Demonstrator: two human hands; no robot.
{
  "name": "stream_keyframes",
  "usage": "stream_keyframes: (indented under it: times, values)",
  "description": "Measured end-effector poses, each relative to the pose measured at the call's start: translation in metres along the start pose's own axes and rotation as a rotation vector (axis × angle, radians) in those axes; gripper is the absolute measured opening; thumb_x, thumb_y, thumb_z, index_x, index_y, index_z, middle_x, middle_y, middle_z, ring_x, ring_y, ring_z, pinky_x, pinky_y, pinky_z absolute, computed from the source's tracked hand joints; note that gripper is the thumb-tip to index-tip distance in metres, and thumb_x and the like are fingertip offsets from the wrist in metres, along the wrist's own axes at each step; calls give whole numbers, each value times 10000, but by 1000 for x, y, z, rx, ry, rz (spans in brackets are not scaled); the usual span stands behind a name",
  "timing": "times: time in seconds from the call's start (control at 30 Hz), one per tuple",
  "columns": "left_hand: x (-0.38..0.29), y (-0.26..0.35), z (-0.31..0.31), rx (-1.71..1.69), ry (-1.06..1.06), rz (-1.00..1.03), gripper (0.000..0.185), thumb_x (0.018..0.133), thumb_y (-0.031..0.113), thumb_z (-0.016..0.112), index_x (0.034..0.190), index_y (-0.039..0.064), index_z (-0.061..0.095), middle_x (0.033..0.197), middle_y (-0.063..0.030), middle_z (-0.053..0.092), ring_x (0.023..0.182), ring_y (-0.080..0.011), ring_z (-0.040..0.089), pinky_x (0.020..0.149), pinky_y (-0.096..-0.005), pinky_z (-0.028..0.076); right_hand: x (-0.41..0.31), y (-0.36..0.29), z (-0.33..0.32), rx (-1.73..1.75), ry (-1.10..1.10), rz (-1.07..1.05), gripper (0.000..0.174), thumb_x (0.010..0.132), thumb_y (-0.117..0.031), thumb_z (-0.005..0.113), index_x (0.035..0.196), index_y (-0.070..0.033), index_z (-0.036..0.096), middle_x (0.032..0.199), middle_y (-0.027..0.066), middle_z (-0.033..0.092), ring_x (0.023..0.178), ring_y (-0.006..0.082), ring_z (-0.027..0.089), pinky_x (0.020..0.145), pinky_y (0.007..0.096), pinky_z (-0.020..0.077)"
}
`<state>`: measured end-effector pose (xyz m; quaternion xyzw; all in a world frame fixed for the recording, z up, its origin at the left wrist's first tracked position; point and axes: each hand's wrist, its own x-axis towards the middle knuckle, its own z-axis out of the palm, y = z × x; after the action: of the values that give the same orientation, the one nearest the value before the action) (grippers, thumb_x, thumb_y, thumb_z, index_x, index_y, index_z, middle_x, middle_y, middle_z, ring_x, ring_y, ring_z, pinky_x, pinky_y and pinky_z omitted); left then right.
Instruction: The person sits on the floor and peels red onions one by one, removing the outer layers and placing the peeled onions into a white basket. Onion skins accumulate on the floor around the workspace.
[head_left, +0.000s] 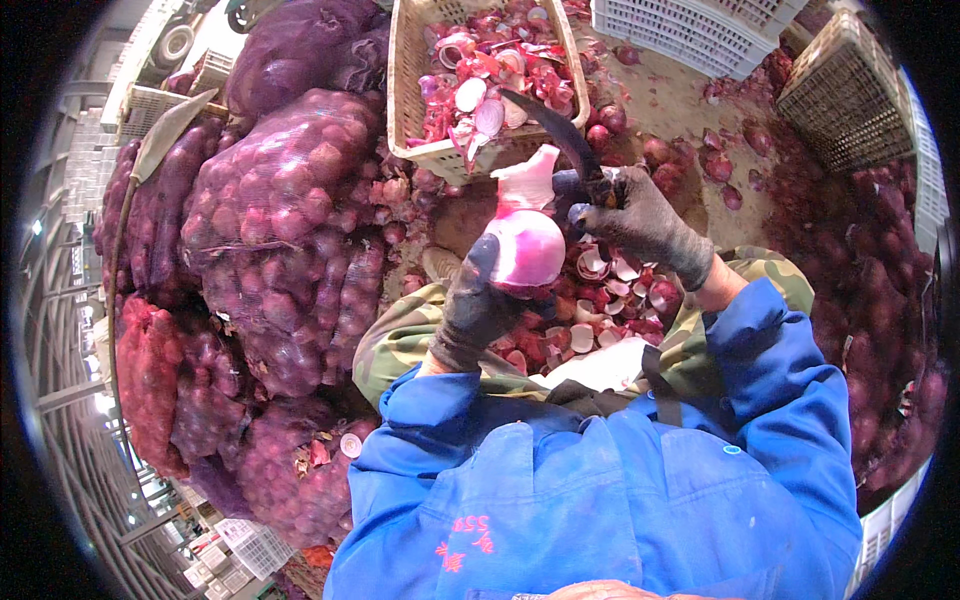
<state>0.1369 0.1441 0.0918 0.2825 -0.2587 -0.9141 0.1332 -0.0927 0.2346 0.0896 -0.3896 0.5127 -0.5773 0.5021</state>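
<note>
A partly peeled red onion (529, 247) rests in my left hand (480, 300), which wears a dark work glove. From its top a pale strip of peeled layer (527, 180) stands up, reaching close to my right hand. My gloved right hand (637, 217) grips a knife with a dark curved blade (551, 124), its tip pointing up and left toward the crate. Whether the right fingers also pinch the strip I cannot tell. Beneath both hands, onion skins and cut pieces (592, 300) lie between my knees. Camouflage trousers (405, 322) cover my legs.
Ahead stands a plastic crate (487, 154) of onion peelings and cut ends. Mesh sacks of red onions (277, 172) are piled at my left. Loose onions (720, 166) lie on the floor. More crates (847, 97) stand front right, and onion sacks (862, 315) flank my right side.
</note>
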Motion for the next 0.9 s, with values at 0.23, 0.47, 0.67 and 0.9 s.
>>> stream_keyframes:
  times: [0.23, 0.47, 0.67, 0.9]
  values:
    - [-4, 1, 6, 356, -96, 8, 626, 978, 430, 585, 1423, 8, 459, 1286, -137, 612, 1177, -235, 616, 1034, -383, 485, 2, -7, -2, 73, -16, 164, 359, 813, -174, 806, 1110, -1, 704, 947, 6, 699, 868, 85, 636, 834, 277, 526]
    - [4, -6, 15, -116, -170, -161, 666, 978, 535, 559, 1426, 51, 465, 1284, -136, 617, 1116, -271, 657, 919, -489, 579, -3, -11, 1, 87, 150, 22, 385, 786, -136, 795, 1143, -18, 711, 1036, 53, 745, 943, 132, 679, 907, 315, 537]
    - [11, -15, 14, -119, 35, -99, 677, 895, 505, 711, 1366, 64, 505, 1278, -130, 611, 1136, -283, 627, 920, -464, 569, 0, -4, 7, -175, 266, -158, 347, 796, -137, 759, 1123, -30, 714, 981, 54, 751, 901, 124, 683, 868, 318, 543]
    - [2, -14, 15, 88, -45, -77, 682, 907, 527, 692, 1365, 54, 514, 1273, -137, 611, 1145, -269, 624, 932, -468, 563, 10, -9, -10, 103, 311, 27, 253, 816, -68, 716, 1062, -6, 715, 931, 57, 732, 792, 136, 673, 753, 305, 555]
